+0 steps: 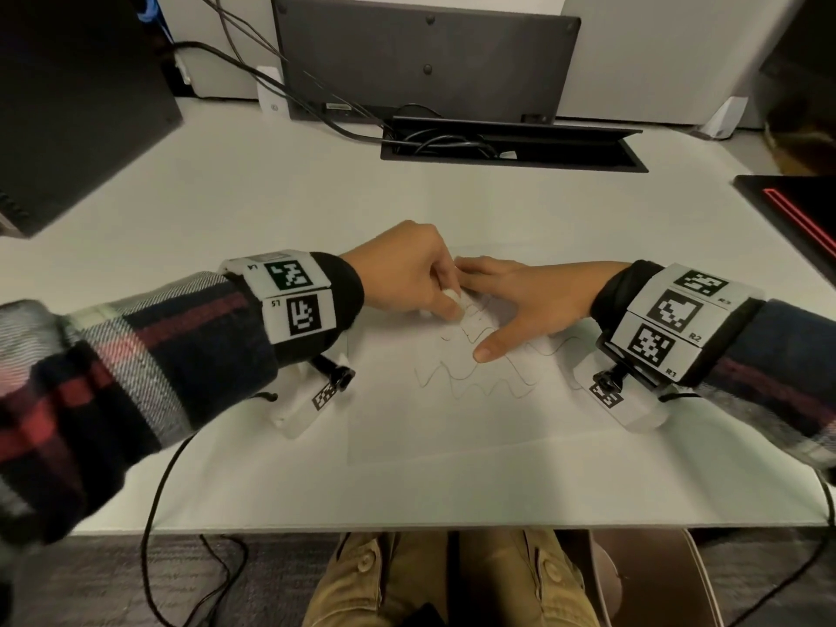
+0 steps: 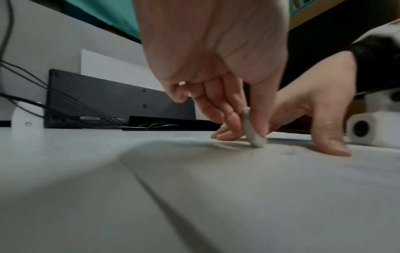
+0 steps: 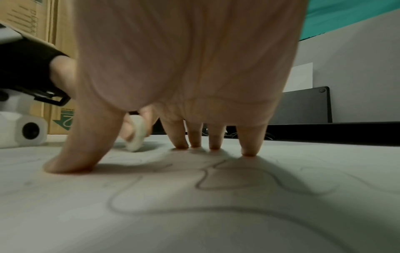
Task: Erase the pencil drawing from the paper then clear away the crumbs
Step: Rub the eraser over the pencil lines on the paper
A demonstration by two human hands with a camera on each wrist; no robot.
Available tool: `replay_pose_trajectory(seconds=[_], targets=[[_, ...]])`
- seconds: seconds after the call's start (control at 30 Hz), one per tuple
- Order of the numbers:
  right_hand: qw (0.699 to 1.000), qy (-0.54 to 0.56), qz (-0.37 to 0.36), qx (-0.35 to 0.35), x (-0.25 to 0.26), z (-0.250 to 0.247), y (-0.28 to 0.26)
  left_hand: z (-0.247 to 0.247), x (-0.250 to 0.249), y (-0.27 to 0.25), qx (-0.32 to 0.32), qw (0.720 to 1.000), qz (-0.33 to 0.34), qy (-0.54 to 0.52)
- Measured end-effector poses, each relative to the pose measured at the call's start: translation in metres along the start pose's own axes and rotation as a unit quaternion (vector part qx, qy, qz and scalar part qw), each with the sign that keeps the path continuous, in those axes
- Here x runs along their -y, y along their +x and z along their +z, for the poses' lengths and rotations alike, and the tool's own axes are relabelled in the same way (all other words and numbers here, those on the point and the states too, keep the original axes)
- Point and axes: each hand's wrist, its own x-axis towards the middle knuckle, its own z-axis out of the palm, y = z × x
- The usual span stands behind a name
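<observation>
— White desk (image 1: 271, 210), paper (image 1: 407, 427) flat on it. What's happening?

— Left hand (image 1: 407, 273) pinches the eraser (image 2: 253, 133) on the drawing (image 1: 475, 377). Right hand (image 1: 520, 300) presses the paper, fingers (image 3: 249, 150) spread.

— Next?

— Probably more rubbing; most lines remain.

The paper (image 1: 452, 418) is laid on the desk (image 1: 271, 210), with the cable tray (image 1: 511, 149) at 12 o'clock and the monitor (image 1: 425, 56) behind it. The eraser (image 2: 253, 130) is set on the pencil drawing (image 1: 475, 377), at 9 o'clock of the right hand (image 1: 529, 300), which is spread on the paper.
</observation>
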Motion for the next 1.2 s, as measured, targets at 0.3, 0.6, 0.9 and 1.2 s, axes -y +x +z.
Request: replay_pose_trajectory(seconds=[0.3, 0.6, 0.9, 1.2], targets=[[1.0, 0.01, -0.004, -0.004, -0.001, 0.001, 0.002, 0.003, -0.003, 0.0, -0.013, 1.0, 0.0, -0.001], [1.0, 0.023, -0.007, -0.006, 0.002, -0.001, -0.001, 0.004, -0.007, -0.001, 0.012, 1.0, 0.014, 0.01], [1.0, 0.003, 0.007, -0.006, 0.001, 0.001, 0.001, 0.001, -0.003, -0.004, 0.042, 0.999, 0.008, -0.008], [1.0, -0.004, 0.023, 0.001, 0.007, -0.001, -0.005, -0.002, 0.004, -0.006, 0.051, 0.999, 0.01, -0.004]])
